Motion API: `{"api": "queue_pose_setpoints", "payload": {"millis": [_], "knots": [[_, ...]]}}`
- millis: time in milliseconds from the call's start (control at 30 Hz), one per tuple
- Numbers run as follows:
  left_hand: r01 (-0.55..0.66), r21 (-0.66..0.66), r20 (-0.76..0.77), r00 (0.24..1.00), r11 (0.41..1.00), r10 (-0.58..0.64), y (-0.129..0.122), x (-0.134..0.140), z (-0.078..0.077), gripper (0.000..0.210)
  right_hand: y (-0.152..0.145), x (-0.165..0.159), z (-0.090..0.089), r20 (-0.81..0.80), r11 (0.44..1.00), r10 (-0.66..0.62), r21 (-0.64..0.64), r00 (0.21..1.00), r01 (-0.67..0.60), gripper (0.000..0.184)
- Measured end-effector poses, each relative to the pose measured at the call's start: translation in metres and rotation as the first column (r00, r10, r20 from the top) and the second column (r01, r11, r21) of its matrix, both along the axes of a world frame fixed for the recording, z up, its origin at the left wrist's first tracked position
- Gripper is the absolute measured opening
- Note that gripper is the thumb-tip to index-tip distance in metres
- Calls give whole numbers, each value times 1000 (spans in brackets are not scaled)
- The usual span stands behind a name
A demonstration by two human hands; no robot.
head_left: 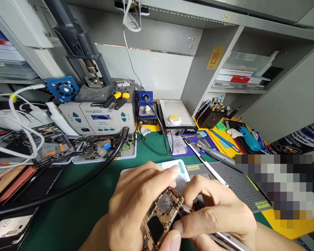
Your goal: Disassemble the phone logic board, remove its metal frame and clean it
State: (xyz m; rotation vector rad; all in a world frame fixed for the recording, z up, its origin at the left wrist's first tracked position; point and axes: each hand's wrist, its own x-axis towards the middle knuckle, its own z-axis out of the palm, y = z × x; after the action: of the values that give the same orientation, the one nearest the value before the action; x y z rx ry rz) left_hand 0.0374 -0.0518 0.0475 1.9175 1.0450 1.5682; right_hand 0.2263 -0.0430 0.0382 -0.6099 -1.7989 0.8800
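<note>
A small copper-coloured phone circuit board (166, 219) with dark square chips is gripped by its edges in my left hand (138, 205), fingers curled over the far side and thumb at the near edge. My right hand (217, 212) is closed around a slim silver metal tool (229, 240). Its tip lies at the right edge of the board, close to my left thumb; whether it touches cannot be made out. Behind my hands, partly covered, is a white and blue card or tray (181, 170).
A hot-air station (99, 116) stands at the back left, its black hose (94, 177) crossing the green mat. Board-filled trays (115, 143) lie in front. Further right are a heating plate (176, 115), a white pen-like tool (206, 162), a grey mesh mat (240, 188) and a tool holder (210, 116).
</note>
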Motion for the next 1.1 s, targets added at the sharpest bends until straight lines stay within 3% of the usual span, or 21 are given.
{"api": "queue_pose_setpoints", "payload": {"millis": [133, 333, 400, 500, 533, 600, 700, 833, 1100], "knots": [[-13, 150, -198, 979, 989, 43, 1, -5, -4, 71, 0, 6, -2, 89, 999, 42, 23, 995, -44, 24], [80, 187, -288, 957, 979, -24, 5, -18, -3, 81, 4, 12, -3, 146, 993, 62, 86, 987, -75, 27], [94, 143, -180, 981, 985, -68, 4, -15, 0, 75, 4, 12, -1, 139, 996, 59, 66, 989, -68, 24], [55, -118, 196, 980, 991, -31, 2, -6, 8, 47, 7, 11, 5, 155, 996, 28, 83, 988, -41, 25], [79, -265, 315, 949, 961, 9, 2, -5, 11, 41, 8, 11, 8, 159, 993, 20, 110, 987, -38, 27], [270, -412, 492, 870, 870, -37, 5, -3, 17, 38, 11, 9, 12, 161, 987, 4, 157, 987, -30, 31], [503, -493, 689, 724, 710, -34, 12, -5, 22, 42, 13, 5, 15, 129, 983, -43, 182, 991, 19, 32], [567, -506, 785, 616, 649, 74, 16, -1, 25, 47, 10, -1, 12, 103, 979, -112, 179, 988, 92, 32], [606, -553, 804, 567, 572, 178, 21, 6, 26, 49, 11, -3, 9, 115, 985, -64, 170, 991, 43, 32]]}}
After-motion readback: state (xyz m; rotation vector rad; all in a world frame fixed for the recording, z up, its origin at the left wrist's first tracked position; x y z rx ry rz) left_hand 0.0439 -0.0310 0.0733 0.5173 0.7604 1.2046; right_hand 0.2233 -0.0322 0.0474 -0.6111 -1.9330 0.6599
